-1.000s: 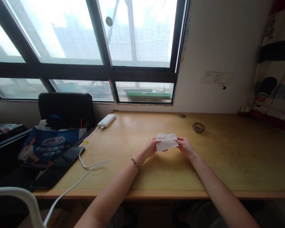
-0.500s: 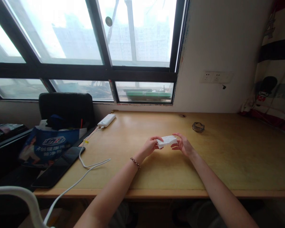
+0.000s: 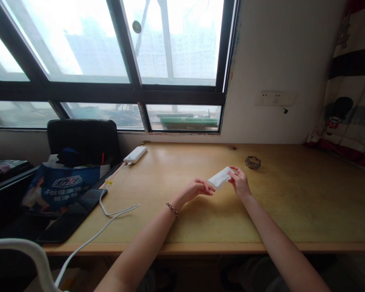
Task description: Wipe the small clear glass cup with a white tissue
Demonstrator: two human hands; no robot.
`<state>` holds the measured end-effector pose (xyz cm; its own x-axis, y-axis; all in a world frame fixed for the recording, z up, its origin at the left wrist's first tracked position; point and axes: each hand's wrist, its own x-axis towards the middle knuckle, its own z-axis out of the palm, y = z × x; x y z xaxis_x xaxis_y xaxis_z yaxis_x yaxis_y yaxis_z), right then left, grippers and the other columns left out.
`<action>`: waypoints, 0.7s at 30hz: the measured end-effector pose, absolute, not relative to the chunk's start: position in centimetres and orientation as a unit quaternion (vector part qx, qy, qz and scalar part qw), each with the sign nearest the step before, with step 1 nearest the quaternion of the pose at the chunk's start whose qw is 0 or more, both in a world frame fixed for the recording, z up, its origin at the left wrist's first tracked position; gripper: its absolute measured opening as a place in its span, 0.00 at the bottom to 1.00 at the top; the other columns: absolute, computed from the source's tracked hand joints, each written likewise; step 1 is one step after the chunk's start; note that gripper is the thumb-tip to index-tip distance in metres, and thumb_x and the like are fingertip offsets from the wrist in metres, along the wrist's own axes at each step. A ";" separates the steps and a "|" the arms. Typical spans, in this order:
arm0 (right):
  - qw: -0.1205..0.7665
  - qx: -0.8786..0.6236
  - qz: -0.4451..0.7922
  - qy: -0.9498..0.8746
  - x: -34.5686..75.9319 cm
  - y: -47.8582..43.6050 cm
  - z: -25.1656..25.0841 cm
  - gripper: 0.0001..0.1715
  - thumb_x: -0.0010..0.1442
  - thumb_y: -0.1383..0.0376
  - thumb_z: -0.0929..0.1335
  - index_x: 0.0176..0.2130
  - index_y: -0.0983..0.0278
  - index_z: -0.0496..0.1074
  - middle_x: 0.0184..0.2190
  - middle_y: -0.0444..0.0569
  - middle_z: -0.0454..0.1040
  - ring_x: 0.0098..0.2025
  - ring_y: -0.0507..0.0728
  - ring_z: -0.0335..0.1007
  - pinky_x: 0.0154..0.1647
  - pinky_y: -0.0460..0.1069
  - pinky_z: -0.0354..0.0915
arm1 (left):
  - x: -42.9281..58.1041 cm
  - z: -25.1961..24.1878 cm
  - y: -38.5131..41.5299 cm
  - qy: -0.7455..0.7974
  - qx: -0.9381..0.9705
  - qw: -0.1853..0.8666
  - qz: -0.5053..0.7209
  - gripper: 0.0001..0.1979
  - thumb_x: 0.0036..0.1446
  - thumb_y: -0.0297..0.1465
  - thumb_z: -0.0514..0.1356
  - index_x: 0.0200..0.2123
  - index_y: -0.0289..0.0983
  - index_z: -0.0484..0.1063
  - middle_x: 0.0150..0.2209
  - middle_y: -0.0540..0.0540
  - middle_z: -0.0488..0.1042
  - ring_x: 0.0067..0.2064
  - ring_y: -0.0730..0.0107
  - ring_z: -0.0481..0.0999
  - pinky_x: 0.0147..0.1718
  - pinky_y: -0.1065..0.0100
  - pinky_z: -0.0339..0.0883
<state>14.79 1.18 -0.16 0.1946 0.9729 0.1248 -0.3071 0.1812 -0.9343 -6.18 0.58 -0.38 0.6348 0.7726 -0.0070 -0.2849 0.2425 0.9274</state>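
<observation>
A folded white tissue [image 3: 220, 177] is held above the wooden desk, tilted with its right end higher. My right hand [image 3: 240, 181] pinches that right end between thumb and fingers. At the lower left end is my left hand [image 3: 198, 190], its fingers stretched out and loosely together, with a beaded bracelet [image 3: 172, 209] on the wrist. The left fingertips overlap the tissue's edge; whether they touch it I cannot tell.
On the desk [image 3: 292, 202] lie a metal bracelet [image 3: 253, 162] at the right and a white power bank [image 3: 135, 155] at the left with a white cable [image 3: 118, 211]. A dark tablet [image 3: 73, 217], a blue bag [image 3: 56, 188] and a black chair [image 3: 83, 140] are farther left.
The left hand has let go of the tissue and its fingers have straightened. My right hand has closed on the other end, and the tissue has tilted up to the right.
</observation>
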 end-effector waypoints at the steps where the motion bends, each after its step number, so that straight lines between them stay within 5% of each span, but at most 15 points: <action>1: 0.658 -0.398 0.492 -0.408 14.8 1.0 0.2 0.21 0.44 0.63 0.70 0.40 0.63 0.64 0.27 0.44 0.70 0.22 0.49 0.63 0.17 0.42 0.59 | -6.2 -0.5 0.8 0.254 0.494 0.744 0.372 0.05 0.40 0.27 0.59 0.17 0.29 0.69 0.30 0.38 0.74 0.31 0.64 0.73 0.38 0.61 0.65; 7: 0.618 -0.351 0.495 -0.499 13.8 -0.2 0.9 0.23 0.46 0.62 0.69 0.43 0.62 0.63 0.26 0.42 0.69 0.21 0.47 0.60 0.17 0.41 0.56 | -5.1 -0.1 0.2 0.294 0.440 0.762 0.374 0.16 0.47 0.39 0.58 0.32 0.30 0.72 0.33 0.40 0.74 0.34 0.66 0.72 0.34 0.67 0.65; 12: 0.598 -0.359 0.492 -0.522 13.4 -0.3 0.6 0.28 0.51 0.60 0.67 0.51 0.59 0.60 0.26 0.42 0.69 0.23 0.49 0.63 0.20 0.43 0.59 | -3.8 0.2 -0.9 0.319 0.473 0.728 0.379 0.21 0.40 0.36 0.65 0.36 0.27 0.72 0.30 0.40 0.74 0.27 0.69 0.71 0.27 0.70 0.64; 16: 0.553 -0.315 0.577 -0.512 13.6 -0.5 1.0 0.32 0.53 0.56 0.65 0.56 0.52 0.53 0.45 0.48 0.68 0.37 0.54 0.69 0.36 0.50 0.64 | -4.0 -0.1 -0.6 0.331 0.464 0.680 0.462 0.22 0.42 0.37 0.64 0.38 0.28 0.71 0.32 0.39 0.74 0.29 0.67 0.73 0.31 0.67 0.66; 21: 0.391 -0.240 0.691 -0.559 12.6 -1.3 0.7 0.27 0.52 0.51 0.64 0.48 0.62 0.66 0.51 0.55 0.63 0.50 0.62 0.61 0.49 0.58 0.57 | -4.1 0.2 -0.8 0.324 0.495 0.664 0.457 0.21 0.42 0.38 0.64 0.37 0.29 0.72 0.32 0.40 0.74 0.30 0.67 0.72 0.31 0.67 0.66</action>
<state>12.58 -1.34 0.71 -0.5789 0.8085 0.1063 -0.2722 -0.0687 -0.9598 -4.09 -0.78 0.23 0.3731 0.9275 0.0218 -0.2864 0.0928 0.9536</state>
